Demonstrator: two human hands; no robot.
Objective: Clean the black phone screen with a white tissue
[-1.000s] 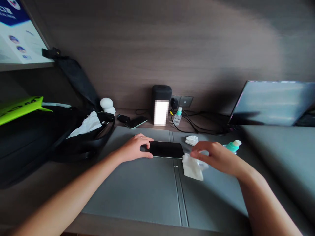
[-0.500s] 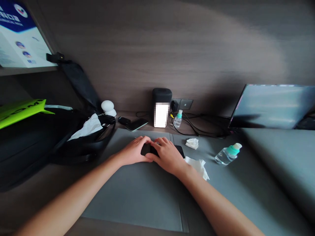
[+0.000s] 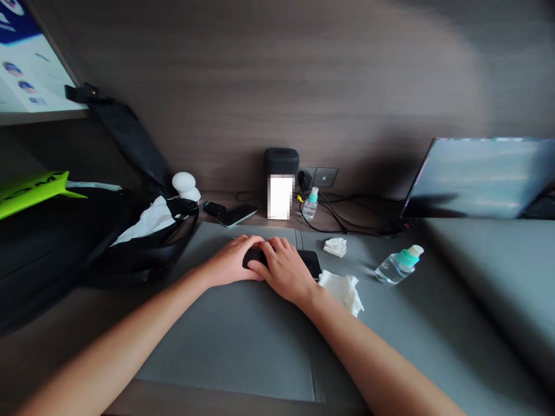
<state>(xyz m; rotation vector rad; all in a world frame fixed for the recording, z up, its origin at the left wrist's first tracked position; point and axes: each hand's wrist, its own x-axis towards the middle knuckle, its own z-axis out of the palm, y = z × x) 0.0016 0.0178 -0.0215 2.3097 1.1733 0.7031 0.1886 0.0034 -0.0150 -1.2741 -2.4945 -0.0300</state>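
My left hand (image 3: 229, 261) curls round the left end of a small black object (image 3: 251, 257) low over the grey desk mat. From the other side my right hand (image 3: 284, 268) bends its fingers over the same object, with the fingertips of both hands meeting. My fingers cover most of it, so its kind cannot be made out. A flat black thing like a phone (image 3: 309, 263) shows beyond my right hand; whether it joins the held object is hidden. Crumpled white tissue (image 3: 342, 290) lies beside my right wrist.
Right of the hands are a folded tissue (image 3: 335, 247) and a spray bottle (image 3: 396, 267). A black speaker-like box (image 3: 281, 157), another small bottle (image 3: 310, 205), cables and a dark phone (image 3: 237, 214) line the wall. A black bag (image 3: 56, 242) sits left, a screen (image 3: 477, 179) right.
The view has shifted slightly, so everything appears a little further left and higher. Both hands stay on the black object; the gap between the left thumb and fingers shows more of it.
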